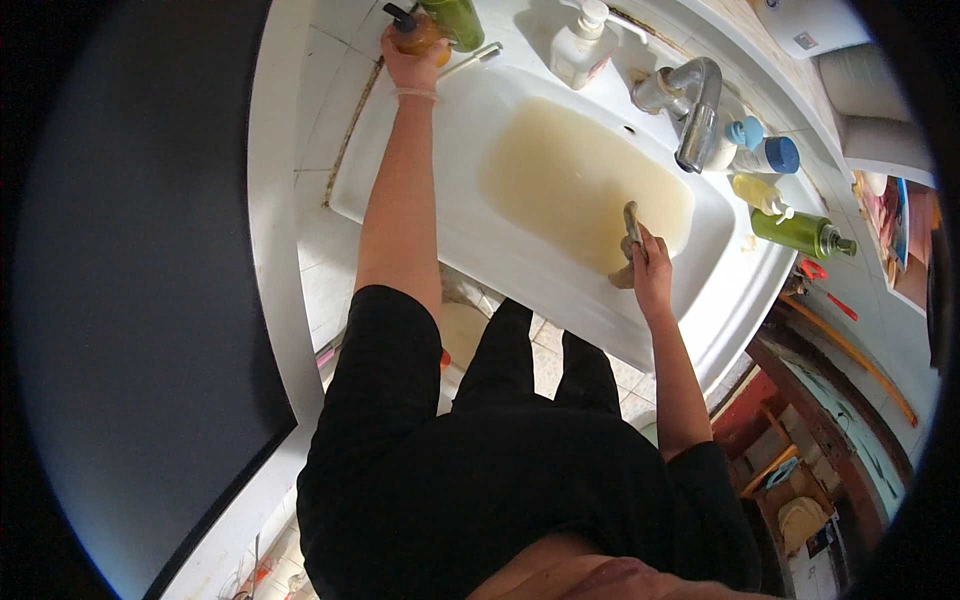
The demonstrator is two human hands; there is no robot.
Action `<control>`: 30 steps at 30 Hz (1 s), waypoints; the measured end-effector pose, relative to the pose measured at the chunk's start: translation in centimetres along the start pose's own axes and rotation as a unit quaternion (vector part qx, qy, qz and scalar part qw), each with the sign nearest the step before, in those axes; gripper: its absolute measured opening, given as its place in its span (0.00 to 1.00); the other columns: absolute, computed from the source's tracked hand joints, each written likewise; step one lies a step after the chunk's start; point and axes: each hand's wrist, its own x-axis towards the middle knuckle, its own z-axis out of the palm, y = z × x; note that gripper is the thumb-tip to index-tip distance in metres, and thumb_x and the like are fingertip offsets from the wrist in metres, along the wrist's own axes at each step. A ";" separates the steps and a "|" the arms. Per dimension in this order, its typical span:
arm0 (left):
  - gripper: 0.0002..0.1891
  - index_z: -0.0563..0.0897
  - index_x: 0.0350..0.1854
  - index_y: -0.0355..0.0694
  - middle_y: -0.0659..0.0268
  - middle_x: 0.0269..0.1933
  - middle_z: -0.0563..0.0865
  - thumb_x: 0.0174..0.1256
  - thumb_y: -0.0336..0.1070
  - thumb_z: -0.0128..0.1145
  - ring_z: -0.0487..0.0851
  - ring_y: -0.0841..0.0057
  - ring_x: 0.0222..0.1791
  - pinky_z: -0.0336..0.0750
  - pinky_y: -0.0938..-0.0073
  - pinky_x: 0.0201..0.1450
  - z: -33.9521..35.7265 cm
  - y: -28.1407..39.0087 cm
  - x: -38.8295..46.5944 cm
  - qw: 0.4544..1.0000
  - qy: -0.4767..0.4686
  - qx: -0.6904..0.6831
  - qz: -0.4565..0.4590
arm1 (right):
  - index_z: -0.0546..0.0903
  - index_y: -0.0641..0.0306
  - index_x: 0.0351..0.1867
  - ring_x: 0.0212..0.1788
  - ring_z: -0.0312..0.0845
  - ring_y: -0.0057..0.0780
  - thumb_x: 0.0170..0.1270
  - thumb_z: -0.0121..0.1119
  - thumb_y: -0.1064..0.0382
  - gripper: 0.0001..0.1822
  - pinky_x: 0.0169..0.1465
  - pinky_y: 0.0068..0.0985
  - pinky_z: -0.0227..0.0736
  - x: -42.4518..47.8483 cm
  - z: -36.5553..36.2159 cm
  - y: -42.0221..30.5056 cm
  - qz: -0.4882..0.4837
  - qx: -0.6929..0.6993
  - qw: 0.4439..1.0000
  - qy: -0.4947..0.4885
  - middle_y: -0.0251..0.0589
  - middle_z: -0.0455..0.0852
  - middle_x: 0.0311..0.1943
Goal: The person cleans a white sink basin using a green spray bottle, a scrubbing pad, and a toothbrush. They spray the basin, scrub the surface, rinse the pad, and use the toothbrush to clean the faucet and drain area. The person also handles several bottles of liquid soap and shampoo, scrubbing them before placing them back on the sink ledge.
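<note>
My left hand grips an orange-amber bottle with a black pump top at the sink's far left corner. In my right hand is a crumpled wet grey-brown cloth, held over the near right side of the basin. Cloudy yellowish water covers the bottom of the white ceramic washbasin. Beside the amber bottle stands a green bottle, with a slim clear-and-white stick, perhaps a toothbrush, lying next to it on the rim.
A chrome faucet arches over the basin's far right side. On the back ledge sits a white pump bottle. A blue-capped bottle, a small yellow bottle and a green pump bottle crowd the right rim.
</note>
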 end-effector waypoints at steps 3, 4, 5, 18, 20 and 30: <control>0.40 0.65 0.58 0.34 0.61 0.54 0.76 0.40 0.26 0.74 0.76 0.70 0.53 0.73 0.70 0.58 -0.5 -0.3 -0.1 1.000 -0.009 -0.023 0.001 | 0.73 0.64 0.59 0.38 0.75 0.37 0.66 0.51 0.68 0.20 0.45 0.30 0.72 0.0 -0.6 -1.0 0.006 0.000 1.000 0.005 0.47 0.75 0.39; 0.39 0.65 0.58 0.34 0.61 0.53 0.76 0.40 0.26 0.74 0.76 0.70 0.52 0.74 0.70 0.57 -0.4 -0.6 -0.2 1.000 -0.016 -0.016 0.001 | 0.73 0.64 0.59 0.37 0.75 0.37 0.66 0.52 0.68 0.20 0.45 0.30 0.71 0.3 -0.6 -0.5 -0.006 -0.014 1.000 0.015 0.47 0.75 0.39; 0.39 0.65 0.57 0.34 0.61 0.53 0.76 0.40 0.26 0.74 0.77 0.71 0.52 0.74 0.70 0.56 -0.2 -0.8 -0.2 1.000 -0.022 -0.010 0.001 | 0.72 0.64 0.59 0.37 0.75 0.36 0.66 0.52 0.67 0.20 0.44 0.30 0.71 0.5 -0.6 -0.1 -0.017 -0.028 0.999 0.023 0.47 0.75 0.39; 0.33 0.70 0.55 0.33 0.60 0.53 0.77 0.44 0.27 0.73 0.77 0.72 0.52 0.74 0.73 0.54 0.5 3.3 -3.0 0.999 0.036 -0.011 0.017 | 0.74 0.63 0.58 0.34 0.75 0.36 0.63 0.56 0.65 0.20 0.42 0.30 0.71 1.0 -0.6 0.6 0.016 -0.027 0.999 0.025 0.46 0.76 0.36; 0.31 0.71 0.54 0.34 0.61 0.52 0.78 0.46 0.27 0.72 0.78 0.73 0.50 0.74 0.74 0.52 1.3 3.9 -3.9 0.999 0.004 -0.010 0.042 | 0.74 0.63 0.58 0.34 0.75 0.37 0.63 0.56 0.65 0.21 0.42 0.30 0.71 1.0 -0.3 2.0 -0.009 -0.042 0.998 0.038 0.47 0.76 0.36; 0.32 0.69 0.55 0.34 0.61 0.51 0.78 0.46 0.27 0.69 0.76 0.74 0.52 0.70 0.72 0.57 10.5 0.9 -4.4 0.980 -0.189 -0.053 -0.042 | 0.73 0.62 0.59 0.33 0.74 0.35 0.63 0.57 0.65 0.22 0.42 0.30 0.72 0.8 -1.1 0.7 0.003 -0.007 0.999 0.036 0.46 0.76 0.36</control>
